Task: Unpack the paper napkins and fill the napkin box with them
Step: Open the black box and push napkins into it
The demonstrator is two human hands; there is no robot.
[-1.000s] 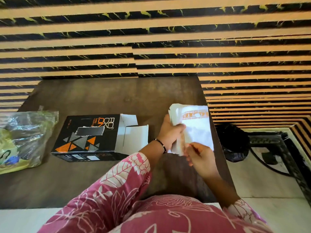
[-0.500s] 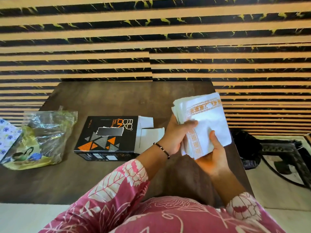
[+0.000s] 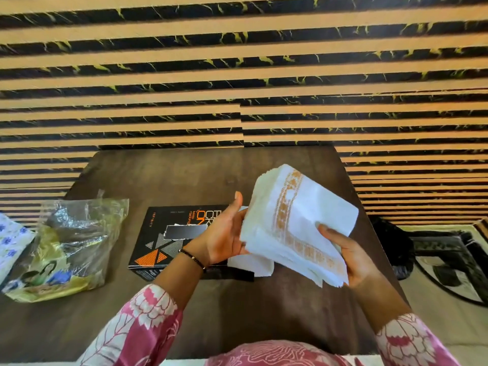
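head: right hand (image 3: 351, 256) fingers (image 3: 326, 231) curl round napkin stack (image 3: 298, 223), held above table (image 3: 237, 307) | left hand (image 3: 224, 239) fingers straight against stack's left edge | napkin box (image 3: 169, 233) behind left hand, end flap open | plastic wrapper (image 3: 71, 247) at table's left

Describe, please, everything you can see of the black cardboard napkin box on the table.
The black cardboard napkin box lies flat on the dark wooden table, right of the crinkled plastic bag. Its top carries orange and grey triangles, orange lettering and a torn dispensing slot. The right end stands open, a white flap showing. The left hand hides part of it; neither hand touches it.
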